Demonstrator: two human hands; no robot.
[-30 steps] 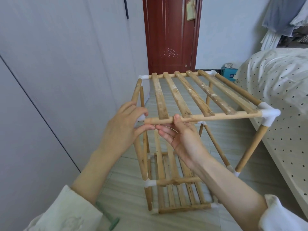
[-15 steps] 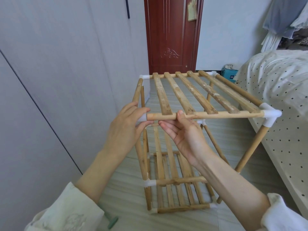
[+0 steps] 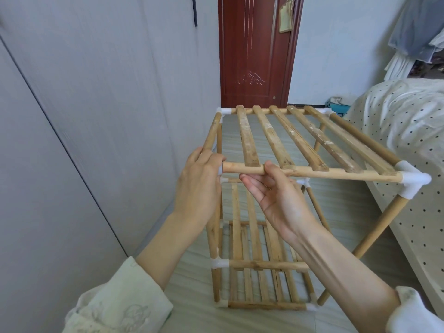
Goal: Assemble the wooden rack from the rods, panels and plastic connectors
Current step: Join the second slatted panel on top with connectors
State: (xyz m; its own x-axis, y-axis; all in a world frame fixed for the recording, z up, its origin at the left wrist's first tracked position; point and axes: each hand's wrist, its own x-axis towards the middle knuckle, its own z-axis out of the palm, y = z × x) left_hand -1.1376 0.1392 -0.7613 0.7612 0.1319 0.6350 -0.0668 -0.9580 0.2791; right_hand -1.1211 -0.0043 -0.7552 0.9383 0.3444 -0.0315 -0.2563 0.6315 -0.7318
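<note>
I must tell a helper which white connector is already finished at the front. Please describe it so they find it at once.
Start at the wooden rack standing between the grey wall and the dotted bed. Follow its top front rod toward the bed, away from both hands. The white corner connector caps that end; unlike the other front corner, no hand covers it.

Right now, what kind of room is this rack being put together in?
Most likely a bedroom: a bed with polka-dot bedding on the right, clothes hanging above it, and a red wooden door ahead.
</note>
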